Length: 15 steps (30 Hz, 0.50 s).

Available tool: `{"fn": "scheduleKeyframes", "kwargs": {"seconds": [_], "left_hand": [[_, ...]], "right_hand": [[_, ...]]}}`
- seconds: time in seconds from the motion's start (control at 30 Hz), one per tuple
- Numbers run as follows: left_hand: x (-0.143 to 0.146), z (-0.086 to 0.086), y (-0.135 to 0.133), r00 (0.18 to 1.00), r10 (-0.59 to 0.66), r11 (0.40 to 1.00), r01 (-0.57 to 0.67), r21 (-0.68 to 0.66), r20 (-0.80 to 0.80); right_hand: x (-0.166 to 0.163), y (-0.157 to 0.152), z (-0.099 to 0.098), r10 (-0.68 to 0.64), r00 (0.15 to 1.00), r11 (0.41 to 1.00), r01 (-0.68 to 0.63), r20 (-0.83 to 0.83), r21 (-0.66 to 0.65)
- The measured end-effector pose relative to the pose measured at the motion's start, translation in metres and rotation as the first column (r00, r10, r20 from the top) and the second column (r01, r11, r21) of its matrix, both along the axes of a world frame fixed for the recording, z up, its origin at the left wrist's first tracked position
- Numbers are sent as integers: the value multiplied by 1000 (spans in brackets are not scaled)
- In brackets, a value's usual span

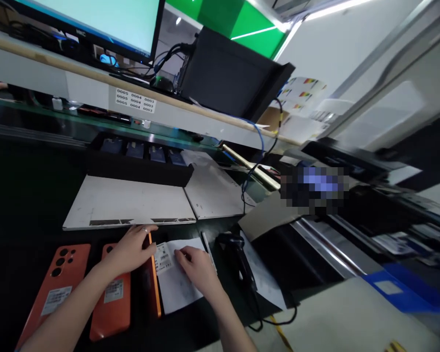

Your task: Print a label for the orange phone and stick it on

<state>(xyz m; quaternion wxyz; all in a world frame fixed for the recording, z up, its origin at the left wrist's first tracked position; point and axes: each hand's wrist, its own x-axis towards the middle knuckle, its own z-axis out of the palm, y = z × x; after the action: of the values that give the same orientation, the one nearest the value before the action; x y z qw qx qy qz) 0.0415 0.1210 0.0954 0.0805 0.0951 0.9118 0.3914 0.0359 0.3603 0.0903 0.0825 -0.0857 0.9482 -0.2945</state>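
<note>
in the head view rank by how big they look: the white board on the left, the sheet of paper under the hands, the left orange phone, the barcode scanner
1. White board, clearly largest.
2. Sheet of paper and left orange phone: look about alike; hands and the frame edge hide parts of both, so I won't rank them.
3. Barcode scanner, smallest.

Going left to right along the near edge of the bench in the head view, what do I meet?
Orange phone → second orange phone under the left hand → white label sheet under the right hand → black handheld scanner.

Matt orange plastic phone; white paper sheet (smooth, slightly creased).
</note>
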Motion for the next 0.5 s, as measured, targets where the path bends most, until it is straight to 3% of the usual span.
{"fn": "scheduleKeyframes", "kwargs": {"seconds": [0.13, 0.3, 0.4, 0.5], "left_hand": [[3, 3, -4, 994, 17, 999, -21, 33, 104], [3, 6, -4, 992, 6, 998, -13, 55, 125], [2, 8, -5, 989, 1, 1000, -5, 29, 150], [1, 8, -5, 981, 4, 1000, -9, 23, 192]], "right_hand": [[-18, 0, -4, -2, 994, 999, 6, -109, 36], [-51, 5, -16, -140, 943, 984, 97, -302, -153], [-57, 11, -29, -160, 945, 960, 82, -285, -269], [-55, 15, -38, -150, 960, 951, 74, -238, -301]]}}
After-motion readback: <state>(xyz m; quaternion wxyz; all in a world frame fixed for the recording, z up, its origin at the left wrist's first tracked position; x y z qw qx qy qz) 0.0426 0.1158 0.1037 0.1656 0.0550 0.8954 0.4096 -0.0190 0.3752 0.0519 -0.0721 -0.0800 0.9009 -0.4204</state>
